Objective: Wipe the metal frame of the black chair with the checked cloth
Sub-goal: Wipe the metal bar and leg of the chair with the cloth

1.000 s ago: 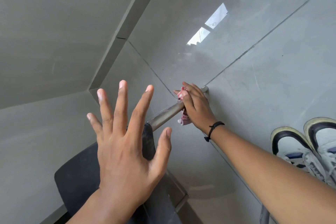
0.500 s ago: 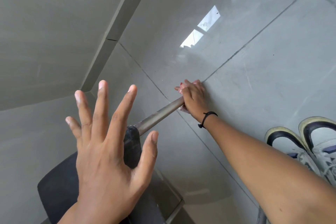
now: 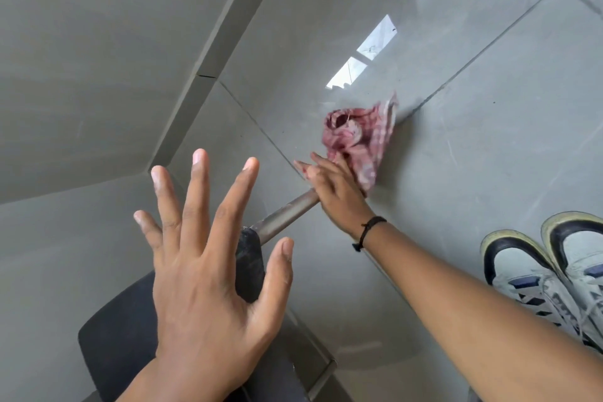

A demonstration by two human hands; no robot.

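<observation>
The black chair (image 3: 120, 336) lies tipped at the bottom left, and one grey metal frame leg (image 3: 287, 214) runs up and right from it. My right hand (image 3: 336, 196) is at the far end of that leg. It holds the red-and-white checked cloth (image 3: 359, 137), which is blurred and bunched beyond my fingers, off the end of the leg. My left hand (image 3: 208, 271) hovers in front of the chair with its fingers spread wide and nothing in it. A second frame bar (image 3: 321, 378) shows near the bottom edge.
The floor is glossy grey tiles with dark grout lines. A grey skirting strip (image 3: 202, 81) and walls meet in a corner at the upper left. My two white and navy shoes (image 3: 554, 281) stand at the lower right, close to my right forearm.
My right hand slid along the leg to its end, and the cloth, earlier wrapped around the tube under my fingers, now flares out past the tip. My left hand stayed open.
</observation>
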